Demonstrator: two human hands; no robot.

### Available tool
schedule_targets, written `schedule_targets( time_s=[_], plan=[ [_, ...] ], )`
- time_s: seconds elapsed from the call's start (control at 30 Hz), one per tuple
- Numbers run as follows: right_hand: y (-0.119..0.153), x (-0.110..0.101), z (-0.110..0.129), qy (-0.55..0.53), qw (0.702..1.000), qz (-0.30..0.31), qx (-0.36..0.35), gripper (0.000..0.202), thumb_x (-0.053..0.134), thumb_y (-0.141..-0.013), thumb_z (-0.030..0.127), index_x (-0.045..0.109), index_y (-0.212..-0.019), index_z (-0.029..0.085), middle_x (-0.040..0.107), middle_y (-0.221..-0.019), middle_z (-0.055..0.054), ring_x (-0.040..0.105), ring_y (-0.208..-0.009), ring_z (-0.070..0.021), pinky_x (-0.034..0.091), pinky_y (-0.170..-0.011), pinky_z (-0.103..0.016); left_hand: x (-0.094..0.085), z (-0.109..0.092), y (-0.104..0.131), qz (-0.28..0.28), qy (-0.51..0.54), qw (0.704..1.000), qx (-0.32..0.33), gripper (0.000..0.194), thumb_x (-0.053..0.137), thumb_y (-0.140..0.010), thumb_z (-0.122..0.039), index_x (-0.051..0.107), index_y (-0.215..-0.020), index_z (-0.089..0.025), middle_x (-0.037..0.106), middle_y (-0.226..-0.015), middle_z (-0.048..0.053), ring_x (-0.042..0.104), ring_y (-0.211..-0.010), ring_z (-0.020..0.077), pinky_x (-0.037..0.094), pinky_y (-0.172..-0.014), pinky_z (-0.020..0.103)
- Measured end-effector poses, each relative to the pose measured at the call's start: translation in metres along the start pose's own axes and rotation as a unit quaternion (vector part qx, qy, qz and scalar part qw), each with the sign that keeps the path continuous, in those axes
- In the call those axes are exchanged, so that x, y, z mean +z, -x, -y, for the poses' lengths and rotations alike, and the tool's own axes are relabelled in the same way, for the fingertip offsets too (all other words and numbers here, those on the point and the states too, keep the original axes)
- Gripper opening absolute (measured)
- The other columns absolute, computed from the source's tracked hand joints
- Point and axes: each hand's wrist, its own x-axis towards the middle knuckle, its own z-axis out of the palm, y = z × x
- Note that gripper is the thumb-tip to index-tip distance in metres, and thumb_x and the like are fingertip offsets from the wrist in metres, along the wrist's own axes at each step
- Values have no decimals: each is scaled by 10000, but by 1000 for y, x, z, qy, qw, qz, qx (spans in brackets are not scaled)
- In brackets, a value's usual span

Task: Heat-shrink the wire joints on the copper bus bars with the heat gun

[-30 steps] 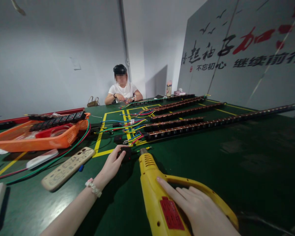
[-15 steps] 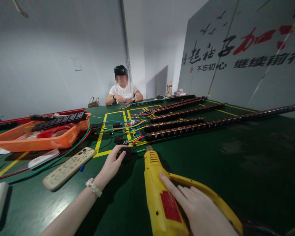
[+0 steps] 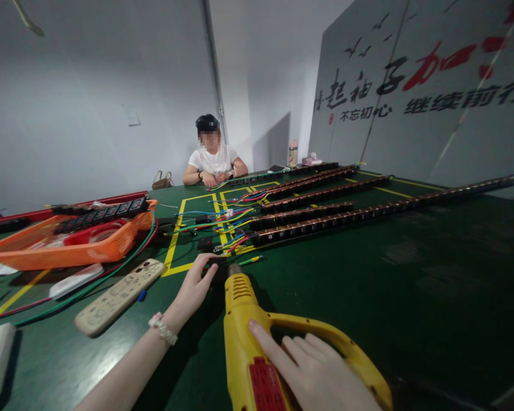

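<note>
On the green table, L hand has thumb & fingers closed narrow on a small black block, pinning it flat. R hand is wrapped round a yellow heat gun, index finger straight along its body, other fingers curled; the palm side is hidden. The gun's metal nozzle points away from the wearer, w/ its tip right by the block's R side; can't tell if they touch. Just past it, a green-&-yellow wire end lies on the tabletop. Cream scrunchie on the L wrist. Beyond the block, bundles of coloured wires run into long black strips w/ copper lines, laid roughly side by side. Off to L: beige remote, small blue bit next to it, then an orange basket w/ a black segmented piece across the top. Far side, a co-worker in a white top sits, both hands at the table, nr a pink-topped bottle.
</note>
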Motion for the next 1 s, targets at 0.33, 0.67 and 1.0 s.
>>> schedule_targets(
  time_s=[0.33,0.67,1.0],
  plan=[
    [1,-7,-2,-56,997,33,31,796,617,-685,307,281,-1402,225,666,-992,-70,625,-789,-239,475,-736,-358,-1,0,1,-6,-18,1000,4,272,400,-870,-354,526,-1060,-207,533,-1089,62,487,-1062,190,381,-936,345],
    [13,-21,-31,-193,967,67,150,1138,698,-512,596,119,-1441,285,610,-1073,-65,579,-914,-294,442,-786,-397,0,-1,1,-12,-17,1000,-2,255,409,-868,-338,527,-1051,-206,533,-1094,62,493,-1057,187,391,-932,341],
    [18,-22,-40,-175,965,75,182,1189,718,-469,598,111,-1441,282,609,-1046,-73,570,-930,-312,428,-805,-416,0,-2,1,-18,-25,1000,-1,251,410,-870,-331,532,-1050,-206,534,-1099,58,498,-1058,184,405,-906,318]
  ],
)
